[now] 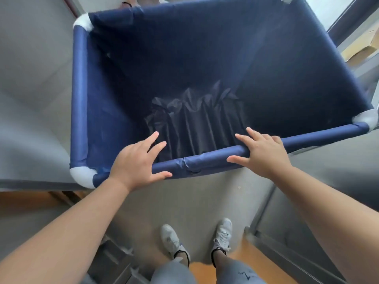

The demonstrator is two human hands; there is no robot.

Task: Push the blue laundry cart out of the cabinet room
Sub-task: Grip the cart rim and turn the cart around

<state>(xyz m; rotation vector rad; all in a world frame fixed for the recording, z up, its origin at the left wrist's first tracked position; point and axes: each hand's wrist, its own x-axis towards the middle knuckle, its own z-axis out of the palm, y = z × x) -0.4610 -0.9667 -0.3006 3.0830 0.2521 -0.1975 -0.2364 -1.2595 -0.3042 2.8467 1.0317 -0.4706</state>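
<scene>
The blue laundry cart [79,95] fills the upper half of the head view, a fabric bin on a tube frame with white corner joints. Crumpled dark fabric [194,124] lies at its bottom. Its near rail [205,160] runs across just in front of me. My left hand [133,162] rests palm-down on the left part of that rail, fingers straight and spread, thumb along the near side. My right hand [264,152] lies on the right part of the rail the same way, fingers extended over the bin.
Grey cabinet faces stand close on the left [30,99] and on the right [338,160], leaving a narrow passage. My grey shoes [172,240] stand on wooden floor [246,263]. A person's arm [131,2] shows beyond the cart's far rim. Cardboard [361,48] lies on a shelf at the right.
</scene>
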